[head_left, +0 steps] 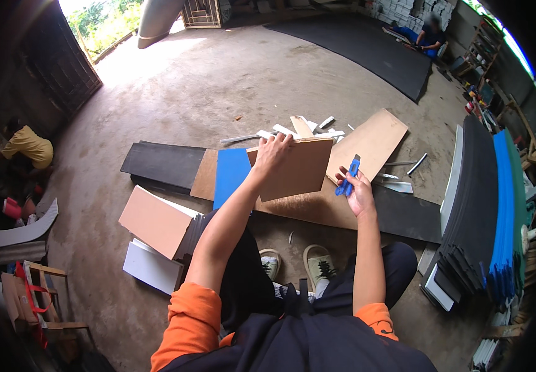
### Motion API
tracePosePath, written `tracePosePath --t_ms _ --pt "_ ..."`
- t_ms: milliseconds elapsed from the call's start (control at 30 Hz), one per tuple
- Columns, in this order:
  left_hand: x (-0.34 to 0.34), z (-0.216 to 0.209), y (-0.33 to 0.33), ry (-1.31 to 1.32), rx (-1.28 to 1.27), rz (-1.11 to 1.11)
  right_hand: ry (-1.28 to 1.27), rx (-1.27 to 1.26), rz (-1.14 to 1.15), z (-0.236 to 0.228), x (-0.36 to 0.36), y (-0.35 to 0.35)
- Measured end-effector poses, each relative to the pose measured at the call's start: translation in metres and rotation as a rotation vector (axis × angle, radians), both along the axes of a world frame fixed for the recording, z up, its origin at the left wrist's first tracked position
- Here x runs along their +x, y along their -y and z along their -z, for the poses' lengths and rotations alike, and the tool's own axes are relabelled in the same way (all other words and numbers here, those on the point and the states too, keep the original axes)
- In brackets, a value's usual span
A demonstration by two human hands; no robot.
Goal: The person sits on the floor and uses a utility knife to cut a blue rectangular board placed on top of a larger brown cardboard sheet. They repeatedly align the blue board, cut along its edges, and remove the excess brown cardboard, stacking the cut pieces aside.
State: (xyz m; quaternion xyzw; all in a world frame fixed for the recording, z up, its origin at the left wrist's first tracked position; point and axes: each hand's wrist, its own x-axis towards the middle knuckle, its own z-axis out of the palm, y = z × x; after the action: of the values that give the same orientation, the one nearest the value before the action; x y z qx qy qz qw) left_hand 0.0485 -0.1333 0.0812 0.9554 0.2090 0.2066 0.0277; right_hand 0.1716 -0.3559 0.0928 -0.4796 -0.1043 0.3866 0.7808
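Note:
My left hand (272, 152) grips the upper edge of a brown rectangular board (299, 170), which is held up at a tilt in front of me. In my right hand (361, 197) is a blue utility knife (350, 175), its end pointing up and away from the board. Below them a long brown board (305, 209) lies across the floor before my feet. A blue sheet (232, 177) lies partly behind the raised board. To the right rests a larger tan board (373, 142), angled away from me.
Stacked pinkish-tan pieces (156, 220) and white pieces (151, 266) lie at my left. White offcuts (305, 127) are scattered beyond the boards. Black sheets (469, 186) and blue sheets (505, 198) stand at the right. One person (29, 146) is at far left, another (430, 38) at the back right.

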Motion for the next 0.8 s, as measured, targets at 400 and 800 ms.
tracePosePath --t_ms 400,800 --pt "0.012 -0.002 0.006 -0.083 -0.128 0.024 0.405 -0.274 -0.031 0.006 -0.006 -0.004" --pt "0.036 0.006 0.015 0.079 -0.015 0.113 1.161 -0.736 -0.071 -0.012 -0.040 -0.058"
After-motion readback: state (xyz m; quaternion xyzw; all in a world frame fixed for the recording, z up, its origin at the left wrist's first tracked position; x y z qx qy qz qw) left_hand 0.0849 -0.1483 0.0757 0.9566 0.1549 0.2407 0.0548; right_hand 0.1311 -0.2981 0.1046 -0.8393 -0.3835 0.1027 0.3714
